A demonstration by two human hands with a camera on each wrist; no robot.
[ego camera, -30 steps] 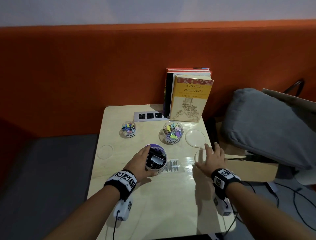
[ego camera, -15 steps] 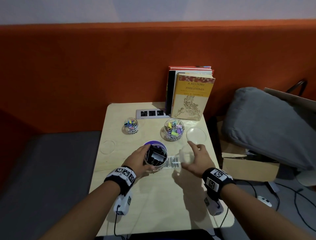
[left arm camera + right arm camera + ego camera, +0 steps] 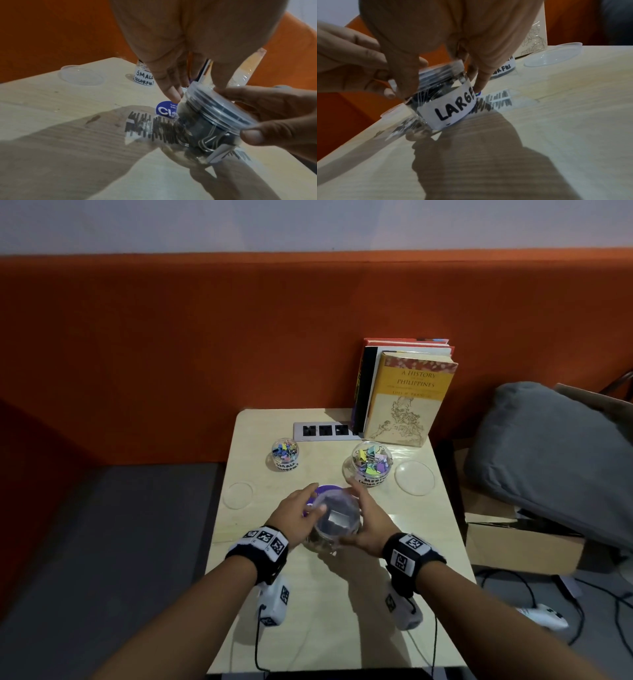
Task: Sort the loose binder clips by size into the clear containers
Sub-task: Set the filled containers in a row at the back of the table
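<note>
A clear jar (image 3: 337,525) labelled LARGE (image 3: 453,108) holds black binder clips and sits tilted near the middle of the table. A clear lid (image 3: 221,108) lies on its mouth. My left hand (image 3: 301,515) grips the jar from the left, with its fingers (image 3: 169,86) down the side. My right hand (image 3: 366,522) grips the lid's rim from the right, and its thumb and fingers (image 3: 404,75) curl over the edge. A small jar (image 3: 285,453) and a medium jar (image 3: 371,462) of coloured clips stand open behind.
Two loose clear lids lie on the table, one at the left edge (image 3: 238,494) and one at the right (image 3: 414,477). Books (image 3: 407,395) and a power strip (image 3: 322,431) stand at the back. A grey cushion (image 3: 548,457) lies on a cardboard box (image 3: 513,542) to the right.
My right hand picked up a clear lid from the table's right side, carried it left and set it on the large jar. My left hand stayed on the jar.
</note>
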